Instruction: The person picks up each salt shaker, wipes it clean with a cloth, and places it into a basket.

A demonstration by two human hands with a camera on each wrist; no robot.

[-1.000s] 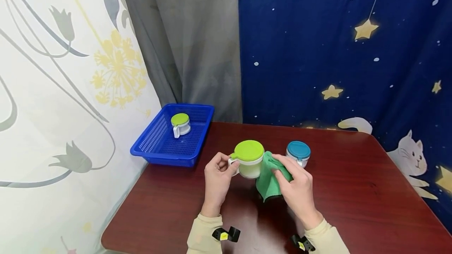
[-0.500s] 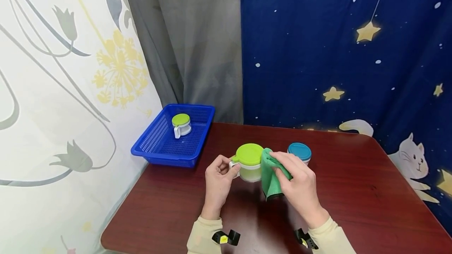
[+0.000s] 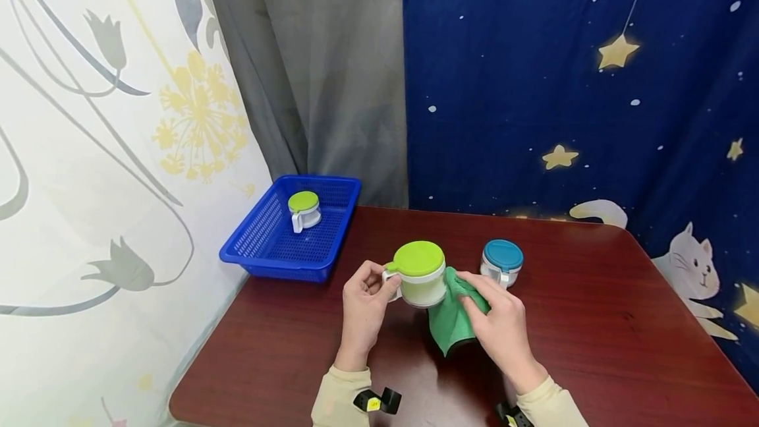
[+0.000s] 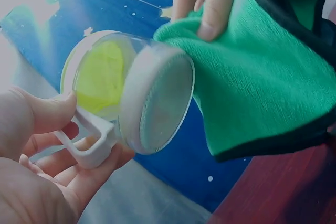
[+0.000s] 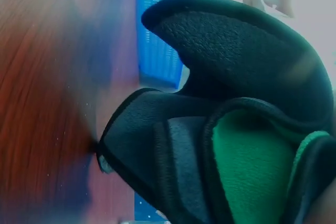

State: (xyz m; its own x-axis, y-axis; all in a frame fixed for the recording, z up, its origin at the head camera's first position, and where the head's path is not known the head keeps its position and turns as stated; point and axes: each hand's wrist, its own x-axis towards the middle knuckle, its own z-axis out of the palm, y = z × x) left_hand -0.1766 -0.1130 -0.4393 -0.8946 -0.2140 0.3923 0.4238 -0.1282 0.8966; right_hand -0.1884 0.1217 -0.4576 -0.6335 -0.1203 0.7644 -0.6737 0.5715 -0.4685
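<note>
Fingers (image 3: 379, 282) of my left hand (image 3: 363, 305) pinch the handle of the green-lidded jar (image 3: 418, 273); at 3 o'clock my right hand (image 3: 501, 325) grips the green cloth (image 3: 450, 321) against it.

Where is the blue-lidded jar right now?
In the head view, the blue-lidded white jar stands on the dark red table, just right of the green cloth.

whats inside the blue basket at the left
Inside the blue basket stands one small clear jar with a lime green lid and a white handle, upright near the far side. The near wall hides part of the basket floor, so anything low there cannot be seen.
</note>
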